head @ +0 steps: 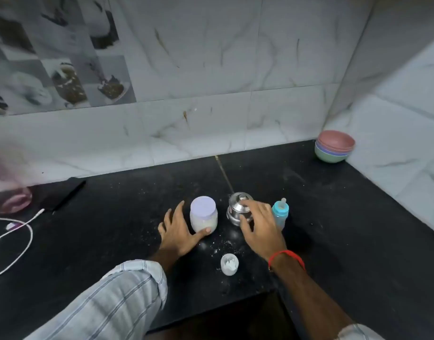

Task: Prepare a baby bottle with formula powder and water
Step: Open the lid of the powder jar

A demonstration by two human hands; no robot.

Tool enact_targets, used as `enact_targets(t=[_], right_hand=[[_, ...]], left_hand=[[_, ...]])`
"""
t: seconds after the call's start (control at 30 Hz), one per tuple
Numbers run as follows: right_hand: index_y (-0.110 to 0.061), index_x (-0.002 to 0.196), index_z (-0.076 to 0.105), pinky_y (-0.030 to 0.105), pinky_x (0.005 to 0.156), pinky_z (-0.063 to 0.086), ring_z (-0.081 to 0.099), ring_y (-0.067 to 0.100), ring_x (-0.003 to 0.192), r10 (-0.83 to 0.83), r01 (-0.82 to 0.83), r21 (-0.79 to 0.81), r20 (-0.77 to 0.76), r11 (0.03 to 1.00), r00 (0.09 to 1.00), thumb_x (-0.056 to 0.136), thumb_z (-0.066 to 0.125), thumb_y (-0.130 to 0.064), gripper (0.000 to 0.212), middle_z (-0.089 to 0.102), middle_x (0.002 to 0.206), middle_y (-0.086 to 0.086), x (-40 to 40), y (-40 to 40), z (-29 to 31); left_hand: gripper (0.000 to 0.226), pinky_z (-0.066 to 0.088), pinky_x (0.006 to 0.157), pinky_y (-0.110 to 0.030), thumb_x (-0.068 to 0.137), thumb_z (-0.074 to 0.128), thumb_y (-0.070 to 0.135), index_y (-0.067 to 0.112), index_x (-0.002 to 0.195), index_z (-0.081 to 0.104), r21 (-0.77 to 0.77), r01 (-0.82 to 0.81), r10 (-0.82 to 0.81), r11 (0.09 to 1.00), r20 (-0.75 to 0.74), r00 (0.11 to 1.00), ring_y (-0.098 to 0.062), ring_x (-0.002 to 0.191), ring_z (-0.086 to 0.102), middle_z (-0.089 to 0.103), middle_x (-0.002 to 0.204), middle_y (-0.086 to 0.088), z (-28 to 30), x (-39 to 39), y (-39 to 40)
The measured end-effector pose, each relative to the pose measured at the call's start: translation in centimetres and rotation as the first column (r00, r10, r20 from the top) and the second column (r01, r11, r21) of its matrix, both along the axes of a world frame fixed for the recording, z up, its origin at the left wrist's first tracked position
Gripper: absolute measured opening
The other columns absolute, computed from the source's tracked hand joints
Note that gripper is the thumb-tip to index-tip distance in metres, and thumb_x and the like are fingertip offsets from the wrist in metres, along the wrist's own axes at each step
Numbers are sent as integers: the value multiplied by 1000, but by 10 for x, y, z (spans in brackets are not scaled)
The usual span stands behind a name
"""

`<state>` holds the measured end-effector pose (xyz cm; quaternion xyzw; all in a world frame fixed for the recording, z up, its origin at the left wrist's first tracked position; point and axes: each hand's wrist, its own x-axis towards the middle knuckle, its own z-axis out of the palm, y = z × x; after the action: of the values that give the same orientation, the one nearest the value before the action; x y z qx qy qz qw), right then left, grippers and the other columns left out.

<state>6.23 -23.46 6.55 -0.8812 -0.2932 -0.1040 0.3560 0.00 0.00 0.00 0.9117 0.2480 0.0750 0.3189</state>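
Note:
A clear jar of white powder [203, 214] with a pale lilac lid stands on the black counter [112, 241]. My left hand [179, 233] rests open beside it, thumb touching the jar's base. To its right is a small lidded steel pot [237, 207]. My right hand [259, 228] reaches over it with spread fingers, touching its lid and side. A blue baby bottle [280, 212] with its teat on stands just right of the pot. A small white cap [229, 264] holding powder sits near the counter's front edge. Spilled powder specks lie around it.
A stack of coloured bowls [334, 149] sits in the back right corner. At the left are a white cable [19, 231], a dark flat object [68, 195] and a blurred pink container [9, 197]. Tiled walls close the back and right sides.

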Motion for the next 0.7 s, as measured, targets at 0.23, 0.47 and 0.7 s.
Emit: enact_targets(t=[0.23,0.47,0.7], right_hand=[[-41,114,59,25,81,52,60,-2,90,-63,73,29,-251,997,966,97,59,-29,21,59,93,-37,-17,24,-5],[-48,133,40,47,102,46,59,11,114,-209,200,-72,-494,977,844,80,48,-85,65,60,122,-24,-24,66,25],[-31,110,50,40,82,48,65,22,101,-297,223,-307,-220,925,929,86,36,-76,53,65,112,-11,-33,104,30]], left_hand=[[114,14,121,-45,57,85,68,33,151,30,-250,47,-43,967,25,999,-21,151,25,40,157,3,-19,40,3],[94,55,96,-41,60,89,57,37,139,41,-249,180,-99,952,307,947,-7,120,56,41,134,20,3,17,-12],[85,60,89,-34,60,85,54,41,134,45,-239,379,-316,894,263,911,-1,116,61,58,128,22,34,-25,1]])
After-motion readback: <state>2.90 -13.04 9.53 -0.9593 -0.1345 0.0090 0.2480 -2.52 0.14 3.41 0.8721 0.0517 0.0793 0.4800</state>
